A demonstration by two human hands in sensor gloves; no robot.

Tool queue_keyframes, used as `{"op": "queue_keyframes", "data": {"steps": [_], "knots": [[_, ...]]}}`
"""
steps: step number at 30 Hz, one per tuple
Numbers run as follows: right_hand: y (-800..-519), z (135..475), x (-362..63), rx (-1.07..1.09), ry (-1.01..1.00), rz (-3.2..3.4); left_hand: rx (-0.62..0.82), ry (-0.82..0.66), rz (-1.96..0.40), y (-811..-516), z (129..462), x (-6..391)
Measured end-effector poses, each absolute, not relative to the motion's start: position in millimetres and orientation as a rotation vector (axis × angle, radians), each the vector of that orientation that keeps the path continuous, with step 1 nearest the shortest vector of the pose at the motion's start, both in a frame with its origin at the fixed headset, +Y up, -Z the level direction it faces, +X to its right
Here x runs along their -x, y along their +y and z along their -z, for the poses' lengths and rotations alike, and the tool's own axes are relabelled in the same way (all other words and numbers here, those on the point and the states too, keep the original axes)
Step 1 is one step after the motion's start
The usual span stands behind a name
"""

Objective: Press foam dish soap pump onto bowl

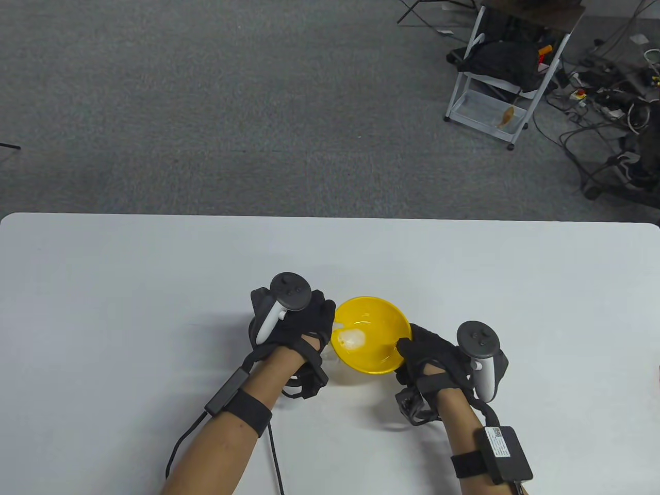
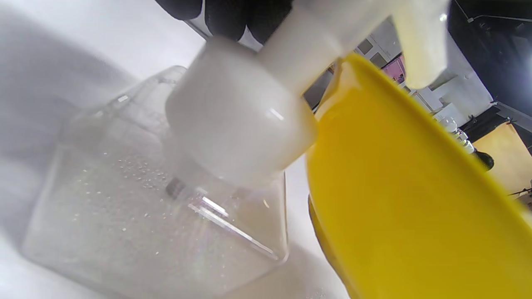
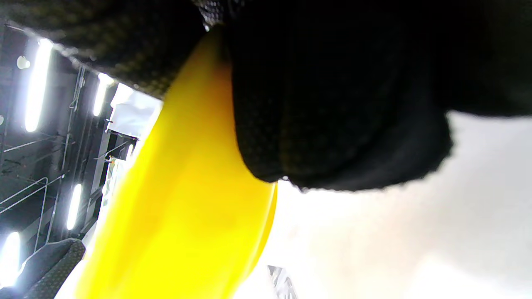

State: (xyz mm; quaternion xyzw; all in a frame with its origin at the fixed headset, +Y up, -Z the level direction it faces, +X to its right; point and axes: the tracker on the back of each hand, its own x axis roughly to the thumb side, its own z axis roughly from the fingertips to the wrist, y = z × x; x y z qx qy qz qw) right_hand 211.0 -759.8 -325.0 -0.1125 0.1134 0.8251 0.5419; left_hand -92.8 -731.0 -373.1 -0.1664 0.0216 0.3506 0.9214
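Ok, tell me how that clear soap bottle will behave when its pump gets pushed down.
The soap bottle has a broad, squarish base, so it probably stands firm under a straight push. It looks well filled with bubbly liquid, so likely heavy for its size. The left hand sits on the pump head; an off-centre push might tilt it toward the yellow bowl.

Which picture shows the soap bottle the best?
The left wrist view. The clear square soap bottle with its white pump fills that picture, right beside the yellow plastic bowl. In the table view the left hand covers nearly all of it. The right wrist view shows only bowl and glove, no bottle.
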Motion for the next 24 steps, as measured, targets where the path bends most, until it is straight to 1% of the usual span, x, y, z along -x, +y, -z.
{"op": "queue_keyframes", "data": {"steps": [4, 11, 14, 17, 18, 20, 24], "knots": [[-760.2, 324.7, -211.2, 0.269, 0.272, -1.958, 0.331, 0.039, -0.772, -735.7, 372.8, 94.9], [-760.4, 324.7, -211.5, 0.265, 0.27, -1.957, 0.304, 0.023, -0.777, -737.9, 370.7, 93.5], [-760.6, 324.7, -211.2, 0.263, 0.27, -1.955, 0.263, 0.02, -0.825, -742.6, 368.4, 92.8], [-761.4, 324.7, -211.0, 0.265, 0.271, -1.957, 0.292, 0.012, -0.773, -741.7, 369.0, 92.3], [-761.9, 324.7, -210.9, 0.265, 0.276, -1.95, 0.288, 0.012, -0.76, -742.1, 367.1, 91.9], [-761.7, 324.5, -210.9, 0.264, 0.277, -1.948, 0.219, 0.014, -0.767, -743.8, 365.4, 91.9], [-762.5, 325.1, -210.7, 0.266, 0.28, -1.946, 0.236, 0.007, -0.786, -747.5, 365.6, 91.5]]}}
